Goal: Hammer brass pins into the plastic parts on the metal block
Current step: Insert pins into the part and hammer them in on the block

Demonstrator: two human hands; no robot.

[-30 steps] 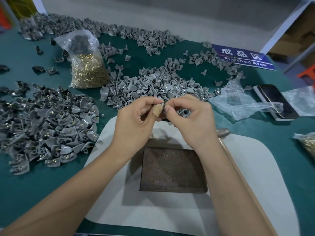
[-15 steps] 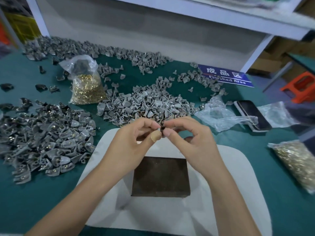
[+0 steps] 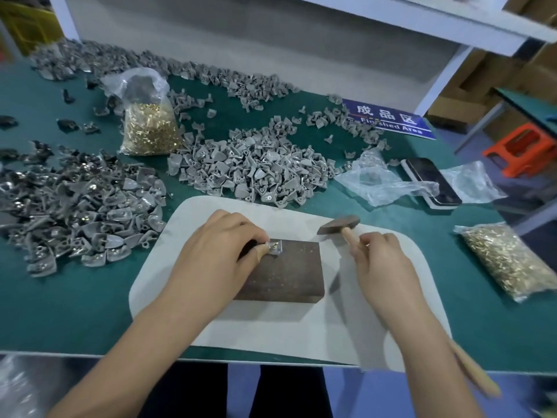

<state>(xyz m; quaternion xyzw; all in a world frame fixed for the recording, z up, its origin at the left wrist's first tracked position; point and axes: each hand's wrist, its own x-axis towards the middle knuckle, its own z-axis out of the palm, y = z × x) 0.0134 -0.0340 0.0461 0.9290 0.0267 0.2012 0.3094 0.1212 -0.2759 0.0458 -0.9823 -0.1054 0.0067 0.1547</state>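
Observation:
A dark metal block (image 3: 283, 276) lies on a white mat (image 3: 301, 324) in front of me. At the block's far left corner my left hand (image 3: 220, 254) pinches a small grey plastic part (image 3: 275, 247) with a brass pin in it, holding it on the block. My right hand (image 3: 379, 267) grips the wooden handle of a hammer (image 3: 339, 224). The hammer's dark head hovers just beyond the block's far right corner, clear of the part.
Piles of grey plastic parts (image 3: 256, 167) and pinned ones (image 3: 75, 206) cover the green table. Bags of brass pins stand at the back left (image 3: 147, 128) and right (image 3: 512, 260). A phone (image 3: 431, 182), crumpled plastic and a blue sign (image 3: 388, 119) lie to the right.
Both hands came down from mid-air. The left hand set the part on the block, and the right hand let go of it and took up the hammer.

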